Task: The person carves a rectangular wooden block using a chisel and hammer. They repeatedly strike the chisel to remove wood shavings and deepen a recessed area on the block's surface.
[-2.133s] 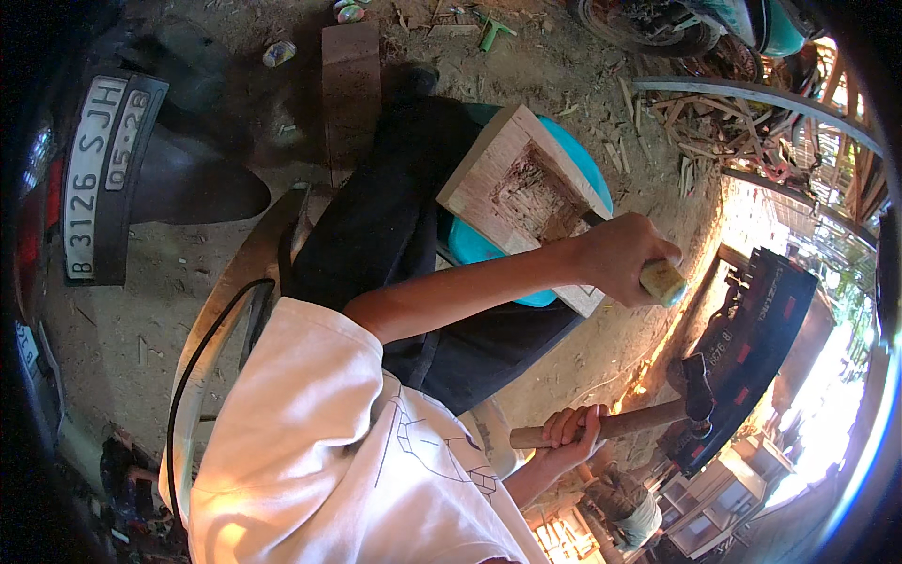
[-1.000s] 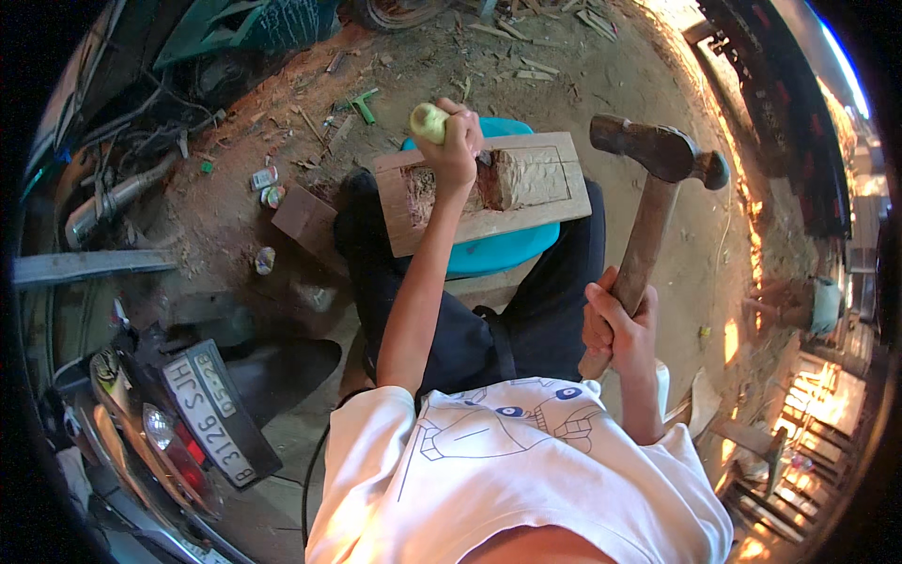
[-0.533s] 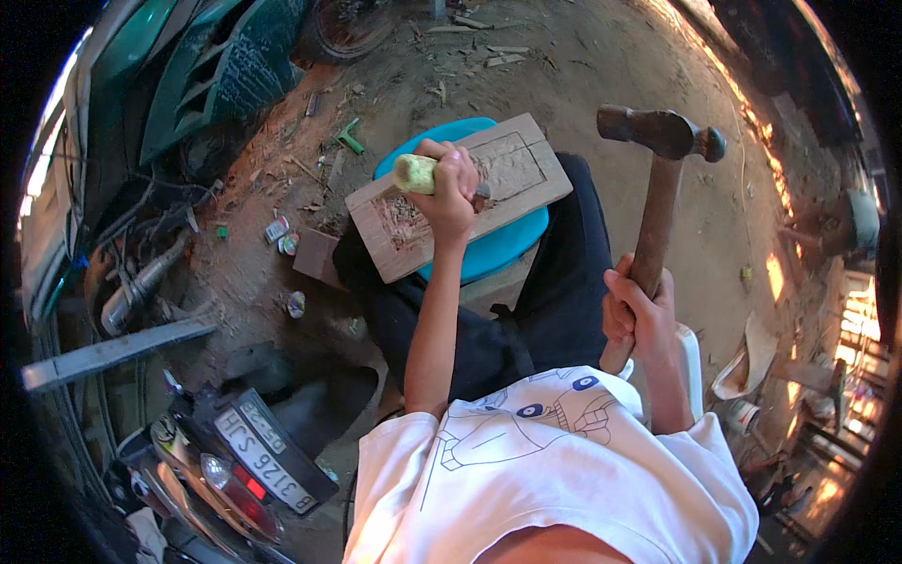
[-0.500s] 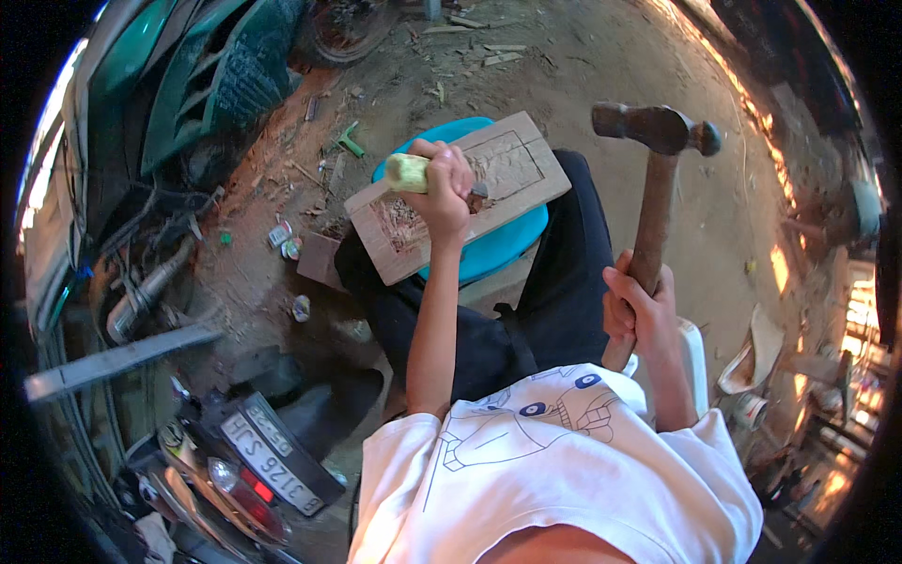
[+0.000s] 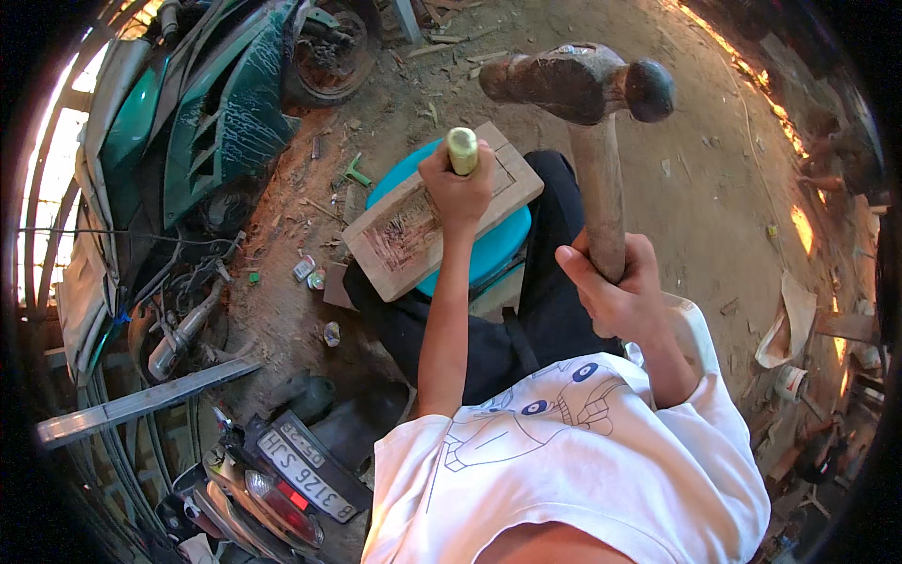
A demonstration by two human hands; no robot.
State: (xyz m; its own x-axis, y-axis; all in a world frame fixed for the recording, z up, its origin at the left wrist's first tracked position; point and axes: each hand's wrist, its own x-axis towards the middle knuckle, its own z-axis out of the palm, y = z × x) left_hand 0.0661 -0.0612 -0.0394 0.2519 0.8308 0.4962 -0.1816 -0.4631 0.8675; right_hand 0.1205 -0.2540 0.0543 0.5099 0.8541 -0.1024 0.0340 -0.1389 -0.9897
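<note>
One hand [image 5: 458, 197], the person's left, wraps its fingers around a pale green handle [image 5: 462, 150] over the carved wooden board [image 5: 396, 246], which I see lying across a blue stool [image 5: 496, 252]; the right hand [image 5: 623, 293] has its fingers curled around a hammer [image 5: 598, 179] held head up.

Lower end of pale-green handle [image 5: 462, 152] hidden within left grip [image 5: 458, 195]

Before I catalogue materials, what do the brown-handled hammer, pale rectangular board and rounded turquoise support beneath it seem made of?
Brown-handled hammer: dark metal head, probably steel, given its dull sheen; handle apparently bare wood, streaked. Pale rectangular board: unfinished-looking wood, showing rough carving. Rounded turquoise support: probably smooth plastic, by its uniform colour.
</note>
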